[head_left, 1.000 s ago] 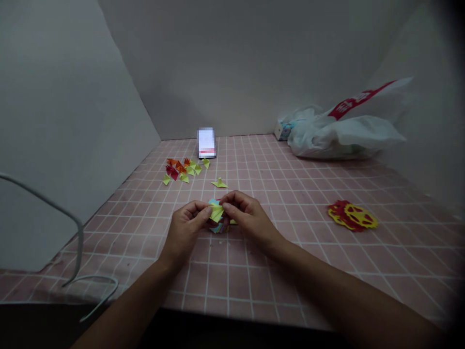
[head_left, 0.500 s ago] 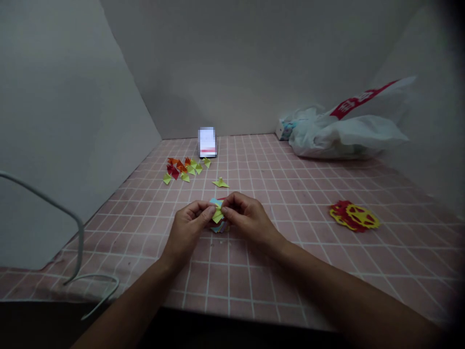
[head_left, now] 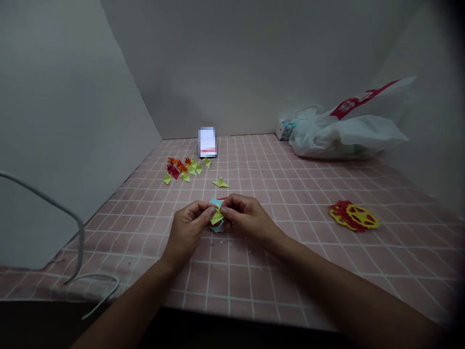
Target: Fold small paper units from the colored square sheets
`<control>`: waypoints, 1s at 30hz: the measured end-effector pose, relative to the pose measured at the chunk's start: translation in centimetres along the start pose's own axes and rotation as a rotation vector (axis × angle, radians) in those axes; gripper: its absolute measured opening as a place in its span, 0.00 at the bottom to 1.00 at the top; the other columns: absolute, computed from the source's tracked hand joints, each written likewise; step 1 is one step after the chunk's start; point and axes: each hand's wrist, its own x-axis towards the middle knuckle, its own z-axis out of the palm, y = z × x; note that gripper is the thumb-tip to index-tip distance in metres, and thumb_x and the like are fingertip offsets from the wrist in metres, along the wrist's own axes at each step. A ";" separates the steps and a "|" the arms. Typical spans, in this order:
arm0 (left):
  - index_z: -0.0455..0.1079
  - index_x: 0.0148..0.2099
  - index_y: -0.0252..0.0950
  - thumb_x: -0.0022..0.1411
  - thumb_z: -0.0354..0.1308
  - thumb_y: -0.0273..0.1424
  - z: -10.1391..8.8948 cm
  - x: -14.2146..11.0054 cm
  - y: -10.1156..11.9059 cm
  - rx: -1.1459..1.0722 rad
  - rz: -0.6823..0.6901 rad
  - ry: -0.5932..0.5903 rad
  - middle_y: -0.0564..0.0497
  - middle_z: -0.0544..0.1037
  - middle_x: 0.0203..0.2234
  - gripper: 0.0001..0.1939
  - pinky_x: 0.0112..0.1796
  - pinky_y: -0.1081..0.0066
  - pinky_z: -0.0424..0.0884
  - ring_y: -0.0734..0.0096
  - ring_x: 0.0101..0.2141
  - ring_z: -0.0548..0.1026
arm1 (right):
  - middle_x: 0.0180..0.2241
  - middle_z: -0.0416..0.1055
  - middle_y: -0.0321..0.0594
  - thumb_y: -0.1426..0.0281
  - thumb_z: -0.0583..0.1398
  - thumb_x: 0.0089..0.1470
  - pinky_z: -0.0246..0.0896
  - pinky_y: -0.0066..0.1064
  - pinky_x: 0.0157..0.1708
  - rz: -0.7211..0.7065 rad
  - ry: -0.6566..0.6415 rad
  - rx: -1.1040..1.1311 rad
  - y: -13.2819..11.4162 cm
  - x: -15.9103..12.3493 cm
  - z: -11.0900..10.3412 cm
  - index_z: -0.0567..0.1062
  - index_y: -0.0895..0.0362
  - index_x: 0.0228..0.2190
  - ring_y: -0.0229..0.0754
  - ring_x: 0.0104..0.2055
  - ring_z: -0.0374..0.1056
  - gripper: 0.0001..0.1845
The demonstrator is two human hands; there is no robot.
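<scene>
Between my two hands is a small piece of folded yellow paper (head_left: pixel 217 216). My left hand (head_left: pixel 189 228) pinches its left side with thumb and forefinger, while my right hand (head_left: pixel 247 215) pinches the right side. Under it lies a stack of coloured paper squares (head_left: pixel 215 201), mostly light blue on top with some red at the back; my fingers cover much of it. Just beyond my hands stands a folded yellow paper bird (head_left: pixel 221 182). Farther off to the left, several small folded paper pieces (head_left: pixel 181 168) in red, orange and yellow are grouped together.
A lit phone (head_left: pixel 207 142) stands near the back wall. White plastic bag (head_left: pixel 337 135) and a small box (head_left: pixel 283 129) occupy the back right. Red and yellow cut-out shapes (head_left: pixel 354 216) lie at right. A pale cable (head_left: pixel 78 232) hangs over the left front edge of the checked tablecloth (head_left: pixel 290 281).
My right hand has shifted slightly downward, and the yellow paper has tilted a little between my fingers. Everything else on the table stays where it was.
</scene>
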 end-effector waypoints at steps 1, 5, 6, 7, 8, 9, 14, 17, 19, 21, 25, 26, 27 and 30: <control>0.77 0.36 0.33 0.57 0.64 0.35 0.0 0.0 -0.1 0.008 0.005 0.002 0.51 0.80 0.28 0.09 0.35 0.71 0.74 0.71 0.30 0.77 | 0.25 0.68 0.36 0.66 0.59 0.55 0.58 0.28 0.28 -0.019 0.015 -0.060 -0.1 0.0 0.1 0.70 0.57 0.25 0.36 0.28 0.63 0.10; 0.78 0.39 0.34 0.59 0.63 0.36 -0.1 0.0 -0.3 -0.031 0.004 -0.014 0.50 0.81 0.32 0.11 0.38 0.71 0.74 0.70 0.33 0.78 | 0.27 0.68 0.37 0.69 0.57 0.55 0.57 0.29 0.29 -0.081 0.088 -0.214 -0.3 -0.2 0.2 0.69 0.57 0.25 0.37 0.30 0.63 0.09; 0.78 0.41 0.34 0.60 0.62 0.36 -0.1 0.0 -0.3 -0.054 0.002 -0.026 0.49 0.81 0.34 0.11 0.39 0.70 0.75 0.69 0.34 0.78 | 0.27 0.67 0.36 0.69 0.57 0.55 0.57 0.29 0.29 -0.086 0.102 -0.224 -0.4 -0.3 0.3 0.69 0.57 0.25 0.37 0.29 0.62 0.08; 0.78 0.43 0.35 0.60 0.62 0.36 -0.1 0.0 -0.4 -0.072 0.002 -0.040 0.49 0.82 0.36 0.12 0.40 0.69 0.75 0.68 0.35 0.79 | 0.27 0.67 0.36 0.70 0.57 0.56 0.57 0.29 0.29 -0.087 0.112 -0.227 -0.4 -0.3 0.2 0.69 0.57 0.25 0.37 0.29 0.62 0.08; 0.78 0.44 0.35 0.61 0.62 0.36 -0.1 0.0 -0.4 -0.085 0.005 -0.053 0.48 0.82 0.37 0.13 0.41 0.68 0.75 0.68 0.36 0.79 | 0.26 0.67 0.36 0.70 0.57 0.56 0.57 0.29 0.28 -0.084 0.120 -0.228 -0.3 -0.3 0.2 0.69 0.57 0.25 0.37 0.29 0.62 0.08; 0.78 0.45 0.36 0.61 0.62 0.36 -0.1 0.0 -0.4 -0.091 0.011 -0.063 0.48 0.82 0.38 0.13 0.41 0.68 0.75 0.67 0.37 0.79 | 0.26 0.67 0.36 0.70 0.57 0.56 0.57 0.29 0.28 -0.083 0.123 -0.227 -0.3 -0.2 0.2 0.69 0.57 0.26 0.37 0.29 0.62 0.08; 0.78 0.45 0.36 0.61 0.62 0.36 -0.1 0.1 -0.5 -0.071 0.016 -0.063 0.47 0.82 0.39 0.13 0.41 0.70 0.75 0.68 0.38 0.79 | 0.27 0.67 0.36 0.69 0.57 0.56 0.57 0.28 0.29 -0.095 0.118 -0.217 -0.2 -0.3 0.2 0.69 0.56 0.26 0.37 0.29 0.62 0.07; 0.78 0.45 0.35 0.62 0.61 0.37 -0.1 0.0 -0.5 -0.098 0.002 -0.057 0.47 0.82 0.39 0.13 0.39 0.70 0.76 0.67 0.37 0.80 | 0.27 0.67 0.36 0.69 0.57 0.56 0.58 0.29 0.29 -0.095 0.113 -0.198 -0.1 -0.3 0.3 0.69 0.56 0.26 0.37 0.29 0.62 0.08; 0.77 0.45 0.35 0.61 0.61 0.37 -0.1 0.0 -0.4 -0.135 -0.004 -0.071 0.46 0.82 0.40 0.14 0.40 0.68 0.76 0.66 0.37 0.80 | 0.26 0.67 0.36 0.68 0.57 0.56 0.58 0.29 0.28 -0.089 0.119 -0.167 0.0 -0.3 0.3 0.68 0.56 0.26 0.37 0.29 0.62 0.08; 0.77 0.47 0.35 0.60 0.62 0.36 0.0 -0.1 -0.3 -0.155 -0.005 -0.084 0.45 0.82 0.41 0.15 0.40 0.67 0.76 0.65 0.38 0.80 | 0.26 0.66 0.35 0.67 0.58 0.56 0.58 0.28 0.28 -0.083 0.125 -0.125 0.0 -0.2 0.2 0.68 0.56 0.25 0.37 0.28 0.62 0.09; 0.77 0.45 0.35 0.55 0.66 0.34 0.2 -0.1 -0.1 -0.094 0.027 -0.035 0.46 0.82 0.38 0.15 0.38 0.69 0.75 0.66 0.37 0.79 | 0.26 0.65 0.34 0.67 0.58 0.56 0.57 0.28 0.27 -0.077 0.121 -0.089 0.1 -0.2 0.2 0.68 0.56 0.25 0.36 0.28 0.61 0.09; 0.77 0.43 0.35 0.54 0.67 0.33 0.2 -0.1 0.0 -0.076 0.038 -0.021 0.47 0.82 0.37 0.14 0.38 0.70 0.75 0.66 0.36 0.79 | 0.26 0.65 0.34 0.67 0.58 0.56 0.57 0.28 0.27 -0.080 0.119 -0.095 0.0 -0.2 0.2 0.68 0.56 0.26 0.36 0.28 0.61 0.09; 0.77 0.42 0.35 0.53 0.67 0.33 0.2 -0.1 0.0 -0.062 0.047 -0.013 0.48 0.82 0.37 0.14 0.37 0.71 0.75 0.67 0.36 0.79 | 0.26 0.65 0.34 0.67 0.58 0.56 0.57 0.28 0.27 -0.084 0.116 -0.103 0.0 -0.2 0.2 0.68 0.56 0.26 0.36 0.28 0.61 0.09; 0.76 0.42 0.36 0.53 0.67 0.31 0.2 -0.1 0.0 -0.034 0.057 -0.025 0.51 0.81 0.34 0.13 0.35 0.73 0.73 0.71 0.33 0.77 | 0.25 0.64 0.34 0.68 0.57 0.56 0.56 0.28 0.27 -0.095 0.110 -0.122 0.0 -0.3 0.3 0.67 0.56 0.25 0.36 0.28 0.60 0.09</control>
